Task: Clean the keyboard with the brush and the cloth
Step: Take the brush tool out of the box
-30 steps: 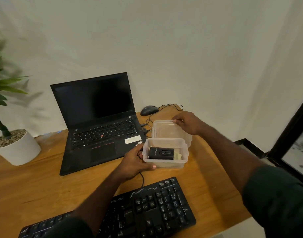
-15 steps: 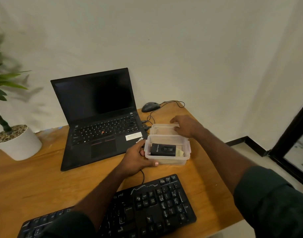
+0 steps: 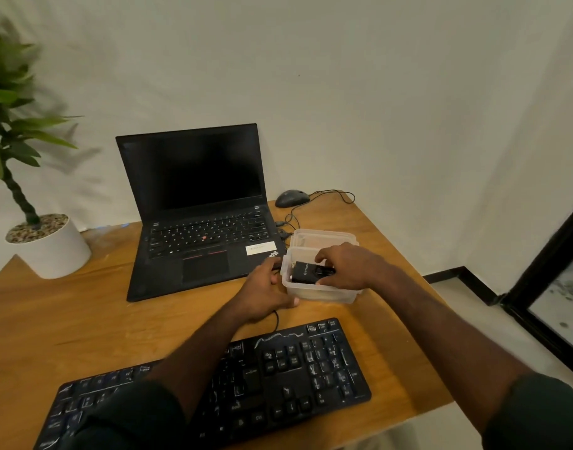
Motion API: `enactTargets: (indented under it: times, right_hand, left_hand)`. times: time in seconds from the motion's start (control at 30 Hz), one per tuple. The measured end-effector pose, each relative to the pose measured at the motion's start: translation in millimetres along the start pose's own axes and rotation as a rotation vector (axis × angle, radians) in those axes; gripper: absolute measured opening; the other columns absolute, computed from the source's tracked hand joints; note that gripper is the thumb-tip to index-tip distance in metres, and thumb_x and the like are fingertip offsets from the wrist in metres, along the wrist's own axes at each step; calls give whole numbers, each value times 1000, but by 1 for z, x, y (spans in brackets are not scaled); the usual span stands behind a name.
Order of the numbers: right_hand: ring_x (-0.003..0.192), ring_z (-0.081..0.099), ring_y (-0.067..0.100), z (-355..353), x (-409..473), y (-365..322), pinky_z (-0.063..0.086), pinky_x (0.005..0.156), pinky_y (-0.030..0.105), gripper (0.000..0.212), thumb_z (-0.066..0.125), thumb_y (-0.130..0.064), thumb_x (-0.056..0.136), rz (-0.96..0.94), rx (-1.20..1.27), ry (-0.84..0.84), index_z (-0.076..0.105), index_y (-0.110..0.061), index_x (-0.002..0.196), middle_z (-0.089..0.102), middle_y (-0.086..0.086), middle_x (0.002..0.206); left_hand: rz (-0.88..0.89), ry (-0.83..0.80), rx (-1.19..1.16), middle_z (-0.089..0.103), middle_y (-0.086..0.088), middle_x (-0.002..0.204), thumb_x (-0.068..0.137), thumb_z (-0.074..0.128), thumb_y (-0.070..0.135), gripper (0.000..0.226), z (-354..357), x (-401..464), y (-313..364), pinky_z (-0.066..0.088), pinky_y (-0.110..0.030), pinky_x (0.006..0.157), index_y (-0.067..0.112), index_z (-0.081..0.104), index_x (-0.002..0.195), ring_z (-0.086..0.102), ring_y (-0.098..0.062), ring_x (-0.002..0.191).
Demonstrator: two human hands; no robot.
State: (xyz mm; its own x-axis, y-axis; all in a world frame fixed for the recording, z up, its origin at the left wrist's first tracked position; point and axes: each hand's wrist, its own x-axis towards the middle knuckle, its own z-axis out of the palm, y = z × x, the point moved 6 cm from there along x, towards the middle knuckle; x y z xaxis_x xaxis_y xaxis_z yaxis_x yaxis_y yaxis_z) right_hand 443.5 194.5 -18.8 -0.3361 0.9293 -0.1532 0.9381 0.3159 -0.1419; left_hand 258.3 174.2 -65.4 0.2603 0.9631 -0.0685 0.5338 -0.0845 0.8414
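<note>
Both hands at a clear plastic tub near the right edge of the wooden desk

The left hand [image 3: 268, 292] curls round the left wall of the clear rectangular plastic tub [image 3: 324, 292], thumb on its near side; the right hand [image 3: 345, 266] reaches into the tub and pinches the small black boxy cleaning-brush case [image 3: 303, 271] lying inside. The tub's clear lid [image 3: 324, 237] lies flat just behind it. The black full-size keyboard [image 3: 288, 378] sits along the near edge of the wooden desk [image 3: 84, 319], its right end close to the right edge, a strip of bare wood between it and the tub. The open black laptop [image 3: 200, 222] stands left of the tub, almost touching it; bare wood spreads in front of it on the left half. A dark mouse [image 3: 292, 198] rests at the far right corner, a white potted plant [image 3: 48, 245] at the far left corner
</note>
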Motion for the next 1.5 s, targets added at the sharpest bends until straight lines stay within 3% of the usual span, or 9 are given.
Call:
enactTargets:
  times: [0.2, 0.3, 0.47, 0.6, 0.7, 0.87, 1.07, 1.37, 1.5]
  right_hand:
    - [105, 56, 19, 0, 8, -9, 48, 82, 27, 45, 76, -31, 85, -49, 43, 21, 62, -21, 126, 57, 3, 115]
    - [100, 56, 19, -4, 4, -11, 41, 76, 26, 40, 76, -28, 85, -74, 165, 80, 58, -20, 119, 53, -1, 105]
    - [95, 64, 14, -28, -25, -28, 53, 74, 27, 42, 73, -22, 90, -64, 574, 313, 46, -23, 122, 62, -6, 108]
    - [86, 68, 13, -20, -54, -63, 53, 66, 20, 40, 67, -15, 95, -99, 1040, 202, 45, -25, 127, 64, 5, 110]
    - [79, 66, 17, -7, -62, -86, 50, 64, 31, 34, 63, -8, 96, -185, 1145, 104, 41, -19, 121, 64, 11, 100]
    - [74, 66, 19, -14, -60, -92, 49, 61, 40, 40, 76, -6, 87, -193, 1325, 308, 52, -14, 117, 71, 10, 98]
    - [62, 61, 18, 0, -43, -114, 48, 51, 27, 33, 73, -17, 90, -200, 1420, 292, 59, -16, 120, 72, 18, 88]
    - [68, 58, 21, 27, -40, -145, 48, 54, 24, 35, 69, -27, 91, -177, 1578, 211, 63, -5, 117, 70, 10, 89]
    - [89, 67, 22, 28, -47, -146, 57, 70, 27, 33, 68, -16, 93, -154, 1511, 244, 60, -15, 126, 74, 5, 102]
  left_hand:
    - [-12, 42, -122, 51, -1, 103, 63, 90, 20, 93, -9, -14, -9, 54, -35, 72, 23, 41, 142, 53, -13, 81]
    - [27, 98, -123, 55, -3, 104, 73, 86, 19, 77, -15, -22, -3, 56, -29, 71, 22, 45, 138, 56, -12, 84]
    - [95, 265, -201, 65, -4, 94, 88, 74, 26, 38, -31, -34, 18, 51, -20, 66, 19, 59, 123, 59, -7, 76]
    - [153, 227, -406, 70, -4, 95, 94, 66, 24, 24, -35, -48, 38, 49, -19, 63, 21, 64, 118, 67, -17, 86]
    - [194, 174, -563, 71, 7, 92, 91, 69, 12, 29, -34, -62, 47, 49, -15, 59, 18, 64, 119, 65, -1, 78]
    - [182, 230, -762, 67, -14, 93, 75, 81, 4, 30, -61, -83, 27, 54, -32, 53, 9, 62, 98, 63, -27, 79]
    - [193, -91, -866, 65, -23, 126, 77, 72, -11, 74, -58, -114, 11, 62, -39, 77, 15, 48, 141, 66, -49, 104]
    - [216, 128, -732, 75, -15, 108, 70, 74, -17, 78, -67, -130, -5, 61, -31, 80, 10, 48, 138, 74, -33, 96]
    - [246, 41, -686, 72, -10, 118, 76, 76, -11, 80, -66, -137, -13, 59, -39, 87, 17, 42, 144, 72, -34, 102]
